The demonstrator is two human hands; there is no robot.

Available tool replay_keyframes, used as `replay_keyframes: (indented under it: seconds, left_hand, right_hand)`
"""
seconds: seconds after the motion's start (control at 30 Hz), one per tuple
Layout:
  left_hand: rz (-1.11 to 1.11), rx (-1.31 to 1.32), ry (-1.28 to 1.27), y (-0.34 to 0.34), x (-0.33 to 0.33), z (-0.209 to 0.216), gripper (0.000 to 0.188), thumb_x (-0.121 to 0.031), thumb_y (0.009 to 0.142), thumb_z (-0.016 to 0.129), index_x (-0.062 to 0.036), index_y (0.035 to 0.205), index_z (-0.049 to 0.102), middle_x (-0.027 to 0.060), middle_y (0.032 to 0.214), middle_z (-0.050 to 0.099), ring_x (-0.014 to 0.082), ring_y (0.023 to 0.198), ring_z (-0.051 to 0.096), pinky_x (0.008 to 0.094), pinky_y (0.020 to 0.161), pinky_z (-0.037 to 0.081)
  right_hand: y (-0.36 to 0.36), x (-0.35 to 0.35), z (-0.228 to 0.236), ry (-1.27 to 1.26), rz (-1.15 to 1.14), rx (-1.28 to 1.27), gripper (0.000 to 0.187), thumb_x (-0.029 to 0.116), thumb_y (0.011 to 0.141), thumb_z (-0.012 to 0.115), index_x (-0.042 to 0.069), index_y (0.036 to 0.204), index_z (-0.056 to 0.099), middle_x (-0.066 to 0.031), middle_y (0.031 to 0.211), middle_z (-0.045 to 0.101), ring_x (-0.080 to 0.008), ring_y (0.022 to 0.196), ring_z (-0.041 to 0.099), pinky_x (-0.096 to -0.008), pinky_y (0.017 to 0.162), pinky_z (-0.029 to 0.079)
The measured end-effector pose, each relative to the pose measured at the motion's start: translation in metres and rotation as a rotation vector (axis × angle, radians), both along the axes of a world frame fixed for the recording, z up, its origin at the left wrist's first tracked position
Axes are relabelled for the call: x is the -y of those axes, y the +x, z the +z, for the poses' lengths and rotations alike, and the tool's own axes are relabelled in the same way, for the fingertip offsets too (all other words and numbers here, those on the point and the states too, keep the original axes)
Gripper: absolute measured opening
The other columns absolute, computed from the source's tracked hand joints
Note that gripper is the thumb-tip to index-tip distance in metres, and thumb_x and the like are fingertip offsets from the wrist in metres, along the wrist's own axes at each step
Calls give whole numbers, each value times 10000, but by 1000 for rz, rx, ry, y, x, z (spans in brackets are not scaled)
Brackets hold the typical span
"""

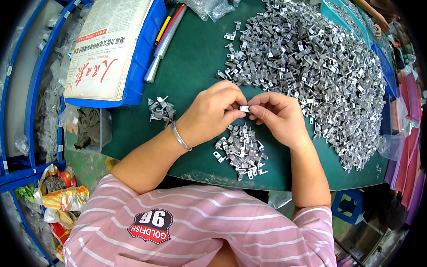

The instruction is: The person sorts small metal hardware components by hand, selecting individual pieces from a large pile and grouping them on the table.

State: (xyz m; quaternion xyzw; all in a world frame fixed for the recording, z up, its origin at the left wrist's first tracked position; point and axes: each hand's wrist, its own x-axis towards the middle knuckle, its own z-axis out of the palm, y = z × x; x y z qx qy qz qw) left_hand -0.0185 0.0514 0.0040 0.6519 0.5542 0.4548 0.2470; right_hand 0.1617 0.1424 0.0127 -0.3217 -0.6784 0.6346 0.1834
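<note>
Between the fingertips of both hands is a small silvery metal clip (244,108), held over the green tabletop (193,52). My left hand (217,107) pinches its left end, and a metal bangle circles that wrist. On the other end, my right hand (279,117) closes with thumb and forefinger. Just below the hands lies a small pile of similar metal clips (242,152). A smaller cluster of metal clips (161,110) sits left of my left forearm. The large heap of metal clips (310,66) spreads across the right side, close beyond my right hand.
At the left, a blue tray (140,60) carries stacked newspapers (103,45). Pens (163,30) and a silvery tapered tool (155,65) lie beside it. A clear tub with dark cloth (88,129) stands below. Far right, a turquoise basket (337,18) borders the heap; another person's arm (370,12) shows there.
</note>
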Motion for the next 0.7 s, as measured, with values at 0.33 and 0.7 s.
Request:
replay_keyframes:
  seconds: [0.33,0.7]
  left_hand:
    - [6,-469,-203,-44,23,19,341,-172,629,838,-29,830,604,107,761,586,258,682,609,351,619,495]
    - [-398,-90,-289,-17,17,18,129,-39,750,730,-6,832,636,85,753,606,186,657,654,280,584,516]
  right_hand:
    - [11,-7,16,254,439,-127,36,44,796,714,40,832,706,-37,802,672,-94,679,586,-249,588,459]
    - [-31,4,-21,873,-77,204,117,100,782,692,37,875,661,-128,808,594,-321,751,609,-406,660,505]
